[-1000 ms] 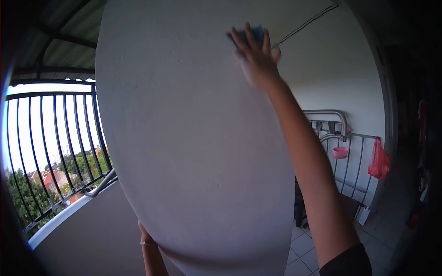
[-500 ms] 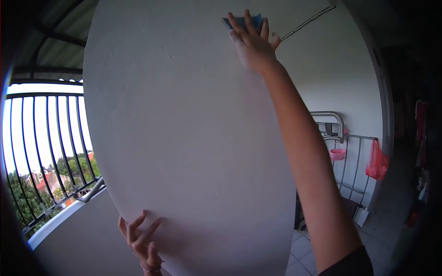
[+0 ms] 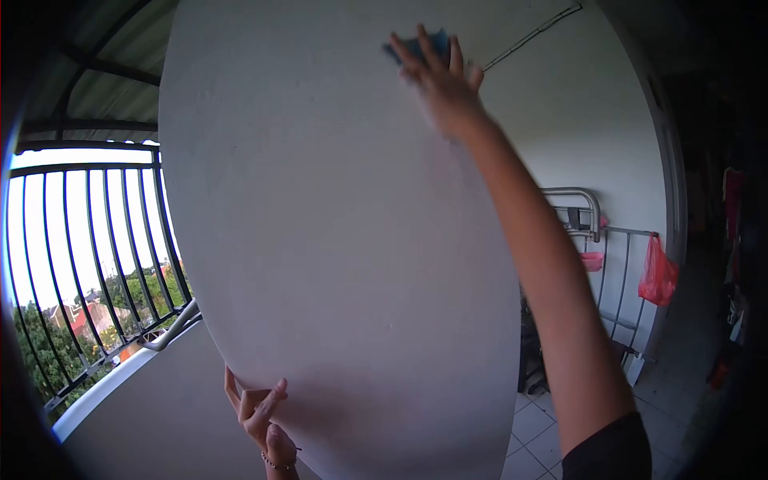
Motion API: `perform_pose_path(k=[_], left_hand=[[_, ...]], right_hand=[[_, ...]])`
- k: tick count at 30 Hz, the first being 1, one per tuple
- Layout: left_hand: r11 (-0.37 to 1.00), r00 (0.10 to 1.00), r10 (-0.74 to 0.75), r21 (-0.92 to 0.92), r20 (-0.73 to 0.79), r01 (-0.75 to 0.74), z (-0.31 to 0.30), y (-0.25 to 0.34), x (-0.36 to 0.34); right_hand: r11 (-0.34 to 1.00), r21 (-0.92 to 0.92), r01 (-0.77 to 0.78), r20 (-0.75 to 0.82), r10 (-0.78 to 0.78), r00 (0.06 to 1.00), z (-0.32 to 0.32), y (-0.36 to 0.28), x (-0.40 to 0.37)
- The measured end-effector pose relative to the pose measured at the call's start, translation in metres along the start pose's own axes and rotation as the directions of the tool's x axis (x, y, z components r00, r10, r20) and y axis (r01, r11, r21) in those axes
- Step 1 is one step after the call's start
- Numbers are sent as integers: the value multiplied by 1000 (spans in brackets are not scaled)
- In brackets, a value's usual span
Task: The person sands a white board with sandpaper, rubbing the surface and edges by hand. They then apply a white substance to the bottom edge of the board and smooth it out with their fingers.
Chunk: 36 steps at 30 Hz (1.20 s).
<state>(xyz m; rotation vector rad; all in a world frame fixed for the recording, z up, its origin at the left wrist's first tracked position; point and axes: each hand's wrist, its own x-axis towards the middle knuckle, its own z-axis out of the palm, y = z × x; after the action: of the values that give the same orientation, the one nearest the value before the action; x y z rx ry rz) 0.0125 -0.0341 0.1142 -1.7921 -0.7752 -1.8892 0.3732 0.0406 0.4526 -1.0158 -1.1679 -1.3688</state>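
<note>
Since the half-second-earlier view, the right hand [image 3: 448,92] and the blue sheet [image 3: 441,40] beneath it shift slightly toward the left edge of the pale wall section [image 3: 344,240], and the left hand [image 3: 260,412] changes from spread fingers to a more bent posture. The wall section serves as reference for all positions. The sheet lies against its upper right part; sandpaper is the probable material, though blur prevents confirmation. The right hand is spread wide, fingers fanned, with the sheet flat under it. The left hand, wearing a bracelet [image 3: 280,466], is at the wall section's lower left edge, fingers half bent; whether it grips or merely rests there cannot be told. To the left of the wall section stands a barred railing [image 3: 80,168]; to its right, a tubular metal frame [image 3: 597,220] and a hanging red plastic bag [image 3: 658,276]. In this inspector's judgement, the step in hand is rubbing the upper face with the sheet. A further stroke calls for even pressure, the sheet kept flat under the fingers and the left hand steady at the edge.
</note>
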Motion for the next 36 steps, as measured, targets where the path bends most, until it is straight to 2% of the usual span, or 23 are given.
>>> perform_pose_path(k=[2,4,5,6,8,11,13,15,16,17,18,20,21,23,24,25,27,31,35,36], left_hand=[[1000,998,-16,20,56,15,-4,1,-1],[978,998,-30,208,57,18,3,11,4],[955,998,-29,297,52,12,8,16,10],[878,997,-25,478,74,-14,14,19,14],[622,992,-26,779,127,-83,29,22,24],[681,962,84,690,259,-245,52,35,60],[668,920,202,640,335,-379,73,51,91],[634,896,287,634,340,-444,97,69,117],[638,892,320,624,318,-451,109,77,129],[643,889,348,615,297,-457,124,84,141],[654,888,383,604,256,-456,139,92,154],[670,881,441,590,173,-451,176,107,184],[677,874,465,581,139,-452,195,116,197],[697,896,441,609,51,-378,232,143,212],[710,905,425,618,7,-338,250,157,210],[717,903,429,604,10,-347,267,168,202],[728,899,438,577,23,-369,298,186,184],[757,907,385,502,173,-417,317,203,114],[782,878,289,435,381,-446,293,200,22],[788,866,279,417,414,-453,286,193,-1]], right_hand=[[1000,-1,-11,-26,11,1000,11,2,23],[1000,10,-23,-50,23,998,9,2,15],[1000,22,-20,-9,20,1000,4,1,2],[999,34,-21,36,19,999,-9,-6,-28],[998,37,-46,180,38,983,-42,-22,-96],[991,95,-91,415,43,909,-93,-29,-194],[959,222,-177,483,49,874,-116,-16,-246],[958,70,-277,499,207,841,-128,3,-301],[785,428,-449,363,306,880,-122,16,-335],[623,596,-507,288,423,859,-126,24,-365],[446,755,-480,206,533,821,-130,33,-394],[375,801,-466,85,699,710,-149,48,-448],[266,769,-581,167,794,585,-151,66,-497],[179,757,-629,200,852,483,-174,81,-516],[132,783,-608,214,861,462,-184,88,-522],[85,805,-588,229,869,439,-193,95,-528],[100,719,-688,225,903,367,-207,108,-542],[49,582,-812,233,946,224,-231,114,-566],[13,504,-864,325,924,203,-258,120,-599],[70,530,-845,302,916,265,-256,114,-597]])
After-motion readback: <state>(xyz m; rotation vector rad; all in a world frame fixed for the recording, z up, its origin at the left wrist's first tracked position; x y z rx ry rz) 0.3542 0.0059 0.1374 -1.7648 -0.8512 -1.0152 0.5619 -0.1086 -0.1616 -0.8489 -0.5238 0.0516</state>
